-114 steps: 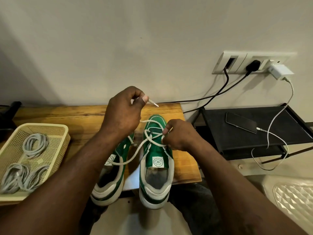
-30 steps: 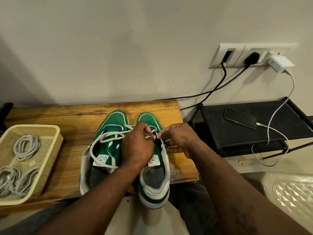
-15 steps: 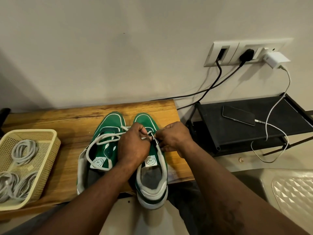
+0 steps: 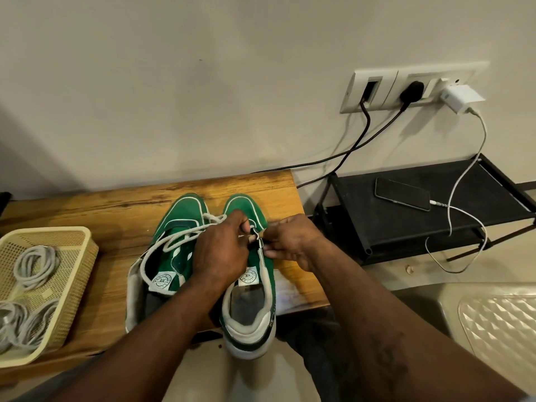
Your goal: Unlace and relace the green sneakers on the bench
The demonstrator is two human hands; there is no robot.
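From the head camera, we see two green sneakers side by side on the wooden counter [image 4: 101, 216], toes pointing to the wall. The sneaker on the right [image 4: 255, 311] has its heel sticking out over the front edge of the counter. Both hands meet above its tongue. The left hand [image 4: 220, 250] has its fingers [image 4: 241, 221] curled in, and they pinch the white lace [image 4: 256, 233] of this shoe. The right hand [image 4: 293, 242] is just beside it, and its fingers [image 4: 272, 252] pinch the same lace near the holes on the shoe's right side. We cannot tell which hole the lace goes through.

The sneaker on the left [image 4: 177, 224] lies just beside the left hand. Its loose lace [image 4: 174, 242] sits in big loops on top of it.

A yellow basket [image 4: 72, 274] stands at the left end of the counter, with rolled-up grey cables [image 4: 34, 265] inside. To the right of the counter is a black shelf [image 4: 435, 224]. A phone [image 4: 401, 193] lies on it, joined by a white cord [image 4: 464, 181] to a white charger [image 4: 461, 98] in the wall socket [image 4: 374, 88].
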